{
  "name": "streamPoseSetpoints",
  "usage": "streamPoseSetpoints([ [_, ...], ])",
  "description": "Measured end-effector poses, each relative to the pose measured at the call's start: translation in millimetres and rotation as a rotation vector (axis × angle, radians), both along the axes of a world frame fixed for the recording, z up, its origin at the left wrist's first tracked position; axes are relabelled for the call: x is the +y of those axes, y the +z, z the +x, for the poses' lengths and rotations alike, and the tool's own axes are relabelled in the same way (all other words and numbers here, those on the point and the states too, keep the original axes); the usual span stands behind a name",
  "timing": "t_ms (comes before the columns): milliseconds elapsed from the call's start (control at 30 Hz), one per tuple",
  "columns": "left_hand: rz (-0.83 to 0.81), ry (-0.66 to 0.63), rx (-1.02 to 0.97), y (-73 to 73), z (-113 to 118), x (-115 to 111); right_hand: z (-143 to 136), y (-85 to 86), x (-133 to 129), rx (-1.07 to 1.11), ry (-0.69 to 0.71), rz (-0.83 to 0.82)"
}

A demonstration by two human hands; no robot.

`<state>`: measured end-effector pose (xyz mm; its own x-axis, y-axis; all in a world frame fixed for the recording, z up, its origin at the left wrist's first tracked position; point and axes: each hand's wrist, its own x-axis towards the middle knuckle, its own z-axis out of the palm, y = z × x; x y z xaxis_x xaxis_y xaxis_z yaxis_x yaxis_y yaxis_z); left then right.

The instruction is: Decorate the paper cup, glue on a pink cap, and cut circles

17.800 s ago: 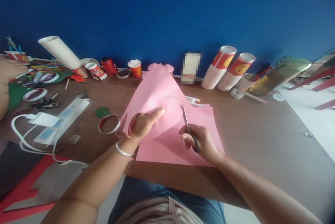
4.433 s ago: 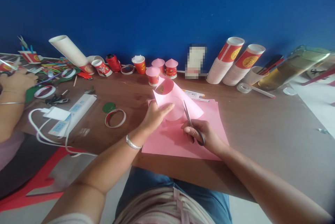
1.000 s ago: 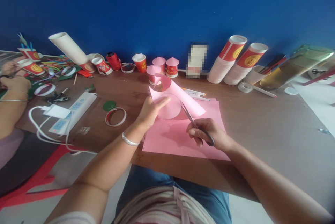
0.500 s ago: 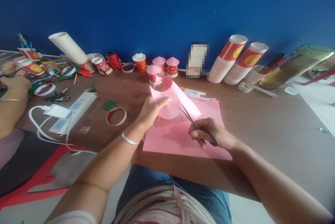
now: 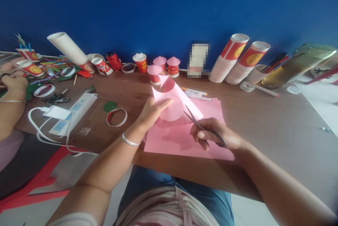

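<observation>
Between thumb and fingers, my left hand (image 5: 153,110) pinches a sheet of pink paper (image 5: 173,109) with a round outline on it, its upper part curling away in cut strips. My right hand (image 5: 212,132) grips dark-handled scissors (image 5: 194,120) by the loops. Their blades are parted, with the tips at the right edge of the round shape. Below both hands lies a stack of pink paper sheets (image 5: 169,143) on the table. Just beyond the paper stand several small red cups with pink cone tops (image 5: 173,65).
A power strip (image 5: 76,115) with white cables and a tape roll (image 5: 116,117) lie to the left. Markers (image 5: 195,93) rest behind the pink stack. Stacked paper cups (image 5: 232,58) and a large bottle (image 5: 298,65) stand at the right. A co-worker's hands (image 5: 13,78) are at far left.
The scissor blades have opened wider, and the lower handle loop has swung outward to the right. My left hand and the paper have barely moved.
</observation>
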<state>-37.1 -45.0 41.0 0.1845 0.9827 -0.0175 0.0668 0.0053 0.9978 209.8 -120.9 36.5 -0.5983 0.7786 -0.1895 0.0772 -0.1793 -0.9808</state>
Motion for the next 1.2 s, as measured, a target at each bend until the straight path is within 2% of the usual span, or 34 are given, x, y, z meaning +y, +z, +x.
streamPoseSetpoints([
  [267,0.099,-0.086,0.081,2.5,-2,-2,8,-1.4,3,0.062,0.081,-0.047],
  [433,0.186,-0.137,0.081,5.9,-1,-3,7,-3.3,4,0.052,0.030,-0.031],
  [700,0.046,-0.172,0.083,4.5,0,-5,-2,-12.5,5,-0.030,-0.014,0.092],
  [867,0.029,-0.141,0.045,4.0,0,-4,-4,-17.7,6,-0.027,-0.075,0.110],
  [1200,0.043,-0.198,0.078,3.7,-1,-3,-7,-17.9,5,-0.089,-0.136,0.157],
])
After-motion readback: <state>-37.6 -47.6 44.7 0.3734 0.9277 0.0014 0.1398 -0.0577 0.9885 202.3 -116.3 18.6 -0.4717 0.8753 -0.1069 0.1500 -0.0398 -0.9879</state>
